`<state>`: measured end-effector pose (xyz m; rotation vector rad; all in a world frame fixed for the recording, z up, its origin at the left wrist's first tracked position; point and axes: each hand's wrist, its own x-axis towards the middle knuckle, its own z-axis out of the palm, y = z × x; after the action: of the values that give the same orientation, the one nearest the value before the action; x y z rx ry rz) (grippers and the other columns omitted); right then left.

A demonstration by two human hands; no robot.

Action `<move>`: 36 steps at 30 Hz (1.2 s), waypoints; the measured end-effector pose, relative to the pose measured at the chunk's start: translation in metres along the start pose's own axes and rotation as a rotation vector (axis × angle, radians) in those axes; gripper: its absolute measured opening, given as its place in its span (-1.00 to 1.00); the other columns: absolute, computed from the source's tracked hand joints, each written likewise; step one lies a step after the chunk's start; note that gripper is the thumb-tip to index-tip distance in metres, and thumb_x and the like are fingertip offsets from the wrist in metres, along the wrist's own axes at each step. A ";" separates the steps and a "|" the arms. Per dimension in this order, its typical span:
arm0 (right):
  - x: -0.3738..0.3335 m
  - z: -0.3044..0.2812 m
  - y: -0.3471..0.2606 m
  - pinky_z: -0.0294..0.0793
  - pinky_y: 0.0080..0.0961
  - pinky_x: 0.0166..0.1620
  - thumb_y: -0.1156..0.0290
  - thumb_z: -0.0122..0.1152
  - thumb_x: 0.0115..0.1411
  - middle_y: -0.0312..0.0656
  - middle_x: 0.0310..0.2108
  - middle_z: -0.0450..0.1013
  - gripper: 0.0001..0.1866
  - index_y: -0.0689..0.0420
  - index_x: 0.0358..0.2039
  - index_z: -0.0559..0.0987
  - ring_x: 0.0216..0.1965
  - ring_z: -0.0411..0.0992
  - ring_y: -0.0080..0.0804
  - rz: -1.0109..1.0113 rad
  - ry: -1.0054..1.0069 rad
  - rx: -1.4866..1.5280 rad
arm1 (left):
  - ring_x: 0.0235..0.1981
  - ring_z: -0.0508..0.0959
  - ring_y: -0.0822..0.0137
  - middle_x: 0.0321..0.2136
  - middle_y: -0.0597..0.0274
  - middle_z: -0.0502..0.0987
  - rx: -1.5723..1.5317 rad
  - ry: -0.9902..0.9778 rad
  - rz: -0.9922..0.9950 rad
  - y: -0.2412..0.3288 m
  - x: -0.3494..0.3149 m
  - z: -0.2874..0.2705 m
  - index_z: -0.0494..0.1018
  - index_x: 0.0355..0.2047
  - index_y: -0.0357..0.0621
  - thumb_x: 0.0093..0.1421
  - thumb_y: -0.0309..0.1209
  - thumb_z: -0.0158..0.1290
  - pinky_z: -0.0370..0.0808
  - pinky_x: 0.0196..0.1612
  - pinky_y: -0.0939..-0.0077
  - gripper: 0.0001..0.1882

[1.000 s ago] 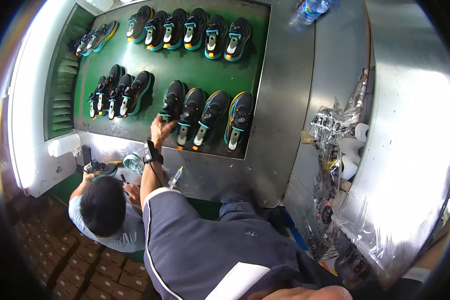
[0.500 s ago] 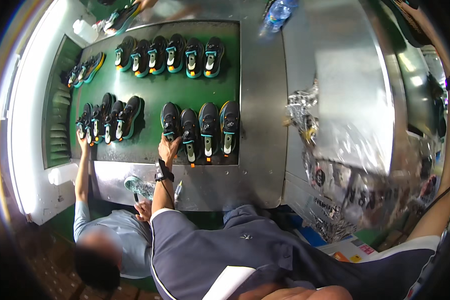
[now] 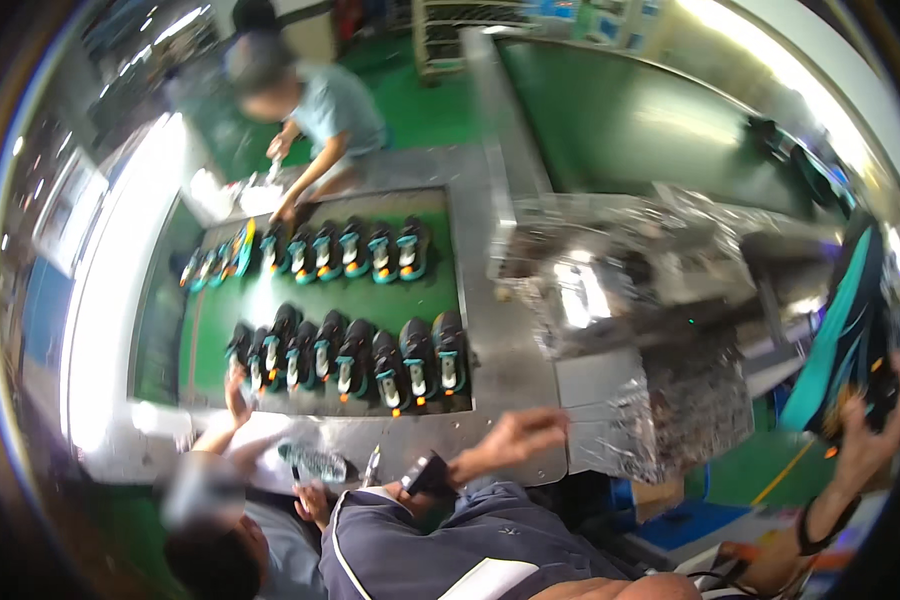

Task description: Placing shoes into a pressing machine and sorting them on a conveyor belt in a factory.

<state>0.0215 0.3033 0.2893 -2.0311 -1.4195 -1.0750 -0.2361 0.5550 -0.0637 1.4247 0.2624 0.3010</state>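
Head view. Clock positions are read from the picture centre.

1. Status of the work. The bench (image 3: 495,360) carries a green panel (image 3: 360,290) with two lines of dark shoes standing on it. The near row (image 3: 354,360) lies at 8 o'clock, its orange tabs toward 6 o'clock. The far row (image 3: 352,245) lies between 9 and 10 o'clock. Judged by this layout, both rows are in place, and the shoes stand close together. One further shoe (image 3: 832,335), dark with a teal band, is at 3 o'clock, off the bench and well apart from the rows. Placing or processing of this shoe is judged to be open; whether it is arriving or leaving cannot be told. The total outstanding cannot be determined.

2. Left grip (image 3: 518,438). Position: 5 o'clock, over the edge of the bench. State: wide, fingers extended, with nothing held. Nearest items are the near row, toward 10 o'clock, and a slim dispenser (image 3: 372,467) at 7 o'clock.

3. Right grip (image 3: 870,425). Position: between 3 and 4 o'clock. State: closed about the lower end of the teal-banded shoe, which is raised and tilted. Blur hides exact finger contact.

4. Adjacent personnel. A seated co-worker between 7 and 8 o'clock has one hand (image 3: 238,395) at the end of the near row. A second co-worker (image 3: 335,115), at 11 o'clock, reaches to the far row.
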 end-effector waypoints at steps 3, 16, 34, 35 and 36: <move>-0.105 -0.005 -0.025 0.41 -0.44 -0.01 -0.02 0.46 -0.14 -0.09 -0.08 0.41 -0.18 0.36 -0.02 0.41 -0.06 0.41 -0.40 0.471 -0.010 0.435 | 0.18 0.34 0.27 0.18 0.05 0.32 -0.564 -0.501 0.006 0.023 0.019 0.105 0.08 0.30 -0.31 0.23 -0.38 0.15 0.25 0.25 0.32 -0.28; -0.406 -0.167 -0.139 0.37 -0.34 0.12 0.11 0.51 -0.04 0.04 0.16 0.30 0.00 0.16 0.29 0.13 0.16 0.31 -0.24 1.311 0.823 0.706 | -0.04 0.54 0.17 -0.03 0.00 0.48 -0.560 -1.287 -0.556 0.049 -0.025 0.435 0.27 0.11 -0.38 0.25 -0.28 0.02 0.50 0.04 0.28 -0.48; -0.619 -0.386 -0.238 0.45 -0.57 -0.16 0.47 0.30 -0.03 -0.23 -0.22 0.48 -0.43 0.22 0.06 0.43 -0.25 0.43 -0.53 1.615 1.378 -0.695 | -0.46 0.57 0.27 -0.38 0.03 0.55 0.336 -1.332 0.359 -0.174 -0.203 0.929 0.39 -0.06 -0.43 -0.01 -0.06 0.29 0.50 -0.43 0.41 -0.29; -0.610 -0.391 -0.237 0.45 -0.57 -0.15 0.51 0.26 -0.03 -0.23 -0.22 0.48 -0.46 0.24 0.04 0.44 -0.26 0.43 -0.53 1.656 1.347 -0.773 | -0.46 0.59 0.21 -0.36 0.00 0.55 0.458 -1.216 0.374 -0.191 -0.210 0.949 0.37 -0.04 -0.47 -0.07 -0.06 0.30 0.53 -0.38 0.39 -0.23; -0.608 -0.395 -0.234 0.45 -0.57 -0.15 0.53 0.25 -0.03 -0.23 -0.22 0.47 -0.47 0.24 0.03 0.45 -0.26 0.43 -0.52 1.682 1.359 -0.799 | -0.15 0.48 0.05 -0.15 -0.19 0.46 0.530 -1.344 0.254 -0.204 -0.208 0.970 0.22 0.08 -0.52 -0.05 -0.09 0.28 0.42 -0.10 0.31 -0.14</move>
<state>-0.4364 -0.2468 0.0265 -1.2693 1.3247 -1.4472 -0.0763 -0.4419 -0.1417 1.8773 -1.0047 -0.5922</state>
